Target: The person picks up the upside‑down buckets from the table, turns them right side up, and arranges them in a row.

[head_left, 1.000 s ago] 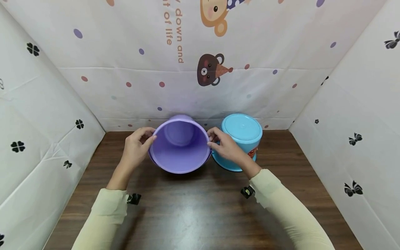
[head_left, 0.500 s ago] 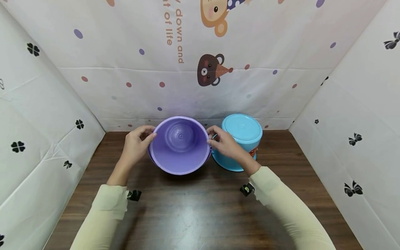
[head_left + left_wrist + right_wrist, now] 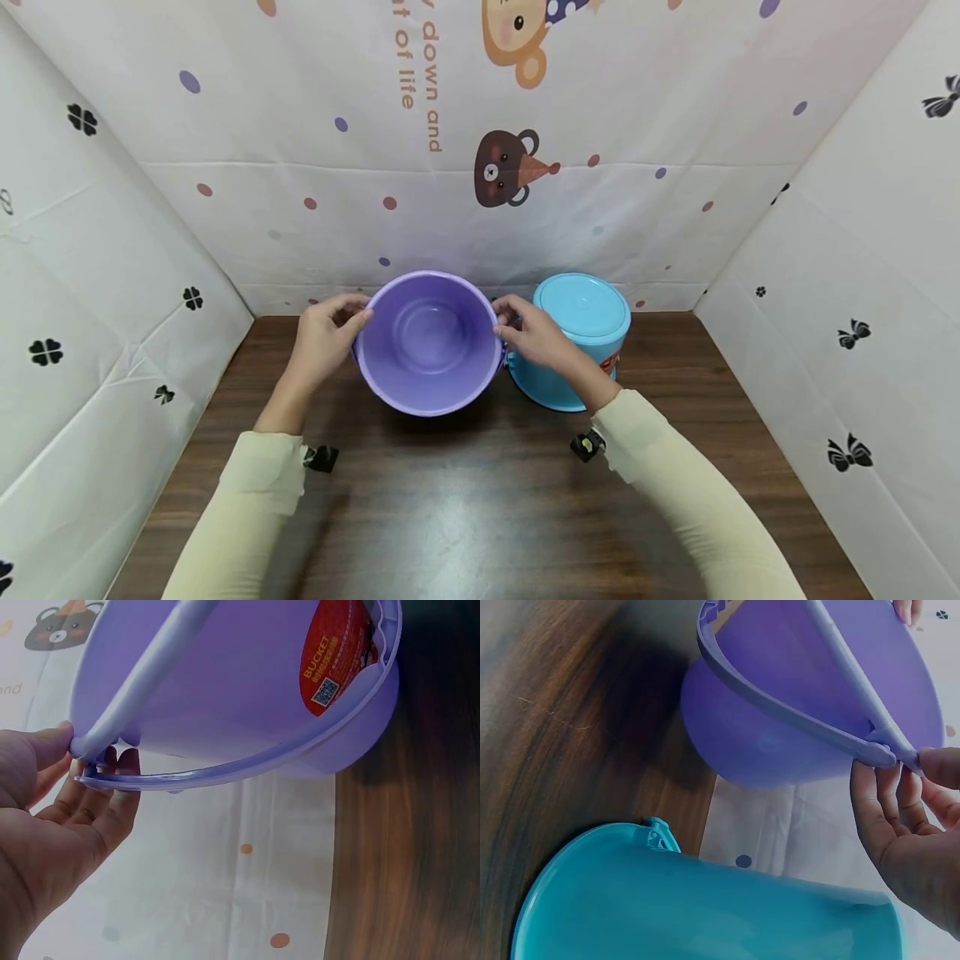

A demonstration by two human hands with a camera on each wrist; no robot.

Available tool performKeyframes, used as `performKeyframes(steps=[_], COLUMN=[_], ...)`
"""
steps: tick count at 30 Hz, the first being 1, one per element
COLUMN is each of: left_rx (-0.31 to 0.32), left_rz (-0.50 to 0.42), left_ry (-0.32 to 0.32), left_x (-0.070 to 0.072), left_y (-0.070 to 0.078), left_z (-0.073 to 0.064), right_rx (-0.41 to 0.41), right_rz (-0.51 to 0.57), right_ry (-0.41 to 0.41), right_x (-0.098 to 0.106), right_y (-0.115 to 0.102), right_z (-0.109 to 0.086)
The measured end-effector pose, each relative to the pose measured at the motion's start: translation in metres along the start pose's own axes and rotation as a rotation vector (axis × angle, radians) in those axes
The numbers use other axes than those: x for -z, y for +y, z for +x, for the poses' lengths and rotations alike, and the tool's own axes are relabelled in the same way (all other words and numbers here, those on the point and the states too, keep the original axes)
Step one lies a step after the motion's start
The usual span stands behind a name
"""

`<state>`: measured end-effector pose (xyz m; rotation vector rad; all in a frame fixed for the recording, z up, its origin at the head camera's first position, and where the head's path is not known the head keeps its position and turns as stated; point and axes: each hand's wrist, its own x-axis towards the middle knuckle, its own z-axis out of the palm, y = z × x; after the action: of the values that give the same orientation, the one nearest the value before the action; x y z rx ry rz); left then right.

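A purple bucket [image 3: 431, 379] is held between both hands, its open mouth tilted toward the head camera and its inner base showing. My left hand [image 3: 322, 337] pinches the rim at the left, thumb on the lip and fingers behind it. At the opposite side of the rim, my right hand [image 3: 536, 337] pinches likewise. In the left wrist view the bucket's handle [image 3: 225, 771] hangs below the rim, and a red label [image 3: 334, 656] shows on the wall. From the right wrist, the handle's end [image 3: 874, 752] lies beside the fingertips.
An upside-down light-blue bucket [image 3: 583, 308] stands on the brown wooden table [image 3: 450, 517], just behind my right hand. A white printed sheet [image 3: 300, 242] hangs along the back, with more white sheets [image 3: 787, 350] at the sides.
The purple bucket has tipped so its mouth faces the camera more and more of its inner base shows. Both hands have shifted slightly up with it; the blue bucket stays put.
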<state>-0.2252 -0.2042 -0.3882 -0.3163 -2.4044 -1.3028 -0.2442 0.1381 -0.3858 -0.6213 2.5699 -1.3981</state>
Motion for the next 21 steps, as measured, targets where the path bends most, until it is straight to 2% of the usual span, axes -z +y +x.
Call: performKeyframes(steps=[7,16,21], left_rx=[0.013,0.085,0.154], left_rz=[0.005,0.001,-0.047], left_ry=[-0.012,-0.069,-0.1], left_x=[0.002,0.005,0.007], left_y=[0.001,0.001,0.001], left_z=[0.006,0.013,0.016], right_rx=[-0.036,-0.089,-0.108], right_rz=[0.01,0.066,0.062], right_ry=[-0.005,-0.002,-0.005], right_x=[0.004,0.006,0.007], right_y=[-0.001,-0.005,-0.008], right_z=[0.008,0.023,0.029])
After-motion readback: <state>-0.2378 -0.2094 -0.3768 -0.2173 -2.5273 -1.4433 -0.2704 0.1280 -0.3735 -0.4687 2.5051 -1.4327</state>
